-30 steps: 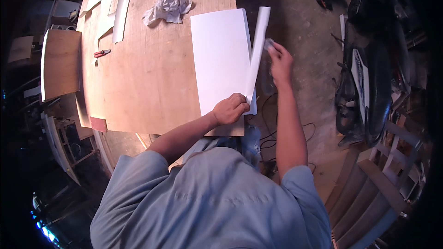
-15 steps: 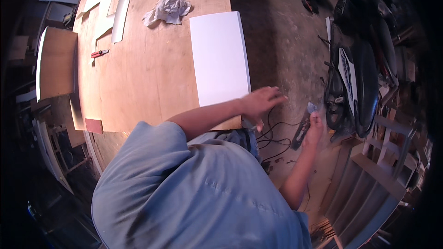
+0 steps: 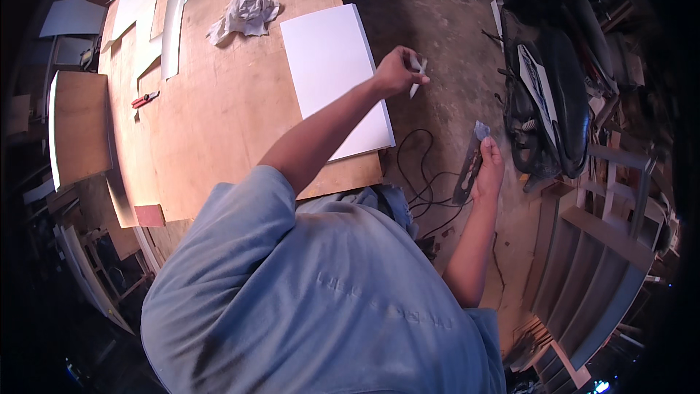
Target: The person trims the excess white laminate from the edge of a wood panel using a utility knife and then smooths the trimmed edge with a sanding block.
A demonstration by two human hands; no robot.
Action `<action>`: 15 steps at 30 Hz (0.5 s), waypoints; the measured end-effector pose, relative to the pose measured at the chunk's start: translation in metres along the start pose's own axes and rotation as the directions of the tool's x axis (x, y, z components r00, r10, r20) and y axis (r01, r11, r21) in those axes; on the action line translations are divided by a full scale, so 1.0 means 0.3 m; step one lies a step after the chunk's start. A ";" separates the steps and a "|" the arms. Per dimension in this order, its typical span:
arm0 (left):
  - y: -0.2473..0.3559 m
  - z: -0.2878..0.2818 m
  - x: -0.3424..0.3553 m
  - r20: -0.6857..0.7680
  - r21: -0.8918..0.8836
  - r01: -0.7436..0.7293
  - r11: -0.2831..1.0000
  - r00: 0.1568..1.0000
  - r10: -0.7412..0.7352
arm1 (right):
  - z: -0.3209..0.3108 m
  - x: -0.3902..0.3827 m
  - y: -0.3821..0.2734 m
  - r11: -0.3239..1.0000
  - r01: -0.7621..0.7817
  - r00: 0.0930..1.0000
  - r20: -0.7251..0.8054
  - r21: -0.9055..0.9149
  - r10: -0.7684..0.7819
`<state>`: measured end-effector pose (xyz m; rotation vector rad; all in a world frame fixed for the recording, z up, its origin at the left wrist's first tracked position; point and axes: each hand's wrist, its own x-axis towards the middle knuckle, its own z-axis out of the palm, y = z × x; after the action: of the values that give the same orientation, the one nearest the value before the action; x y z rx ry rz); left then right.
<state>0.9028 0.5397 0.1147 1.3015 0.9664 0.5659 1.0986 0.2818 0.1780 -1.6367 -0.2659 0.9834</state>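
My left hand (image 3: 399, 73) is raised just past the right edge of a white rectangular panel (image 3: 328, 66) at the table's right side. A thin white strip (image 3: 417, 82) is pinched in its fingers. Lower and to the right, my right hand (image 3: 488, 164) is closed on a long dark flat tool (image 3: 465, 179) with slots along it. A shiny grey piece (image 3: 481, 130) shows at its top, next to my thumb; its exact kind is unclear.
The wooden tabletop (image 3: 219, 131) carries a crumpled cloth (image 3: 244, 13), a red utility knife (image 3: 145, 99) and pale sheet offcuts (image 3: 175, 29). A dark cable (image 3: 419, 182) lies on the floor. A motorcycle (image 3: 547, 87) and a slatted wooden frame (image 3: 605, 263) stand at right.
My left hand has moved away and up along the panel's right edge; the white strip now shows in its fingers. My right hand, with the dark tool, is slightly higher. The view has shifted.
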 end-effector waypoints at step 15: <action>-0.049 -0.192 -0.242 0.688 0.648 -0.663 0.375 0.721 0.087 | 0.131 -0.171 0.403 0.942 -0.335 0.929 0.171 0.014 0.328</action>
<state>0.8147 0.5083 0.1214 2.5460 0.3553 -0.0722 0.9997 0.2375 0.0938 -1.5921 -0.0779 1.3770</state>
